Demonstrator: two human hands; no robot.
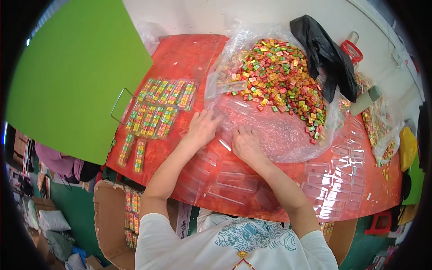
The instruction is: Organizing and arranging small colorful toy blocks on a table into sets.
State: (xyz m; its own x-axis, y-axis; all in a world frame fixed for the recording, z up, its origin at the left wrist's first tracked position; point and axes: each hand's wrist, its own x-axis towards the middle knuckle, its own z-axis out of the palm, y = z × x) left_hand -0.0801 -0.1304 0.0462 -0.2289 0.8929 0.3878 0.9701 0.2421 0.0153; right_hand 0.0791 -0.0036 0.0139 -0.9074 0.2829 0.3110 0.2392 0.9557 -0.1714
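My left hand [204, 127] is at the near left edge of a clear plastic bag [279, 144], its bent fingers closed on the crumpled film. Close by on the right, my right hand [246, 141] rests low over the bag's near edge with its fingers curled; whatever they hold is hidden under them. A big heap of small foil-wrapped sweets [281, 76] in red, yellow, green and orange lies on the opened bag. One clear plastic tray [231, 87] sits at the heap's left side. Empty clear trays [236, 182] lie on the red table between my forearms.
Filled trays [155, 114] stand in rows at the left, beside a green panel [76, 76] and a wire handle [119, 105]. More empty trays [335, 175] lie at right. A black bag [321, 54] and a second sweets bag [375, 126] are beyond. Below is a cardboard box [108, 216].
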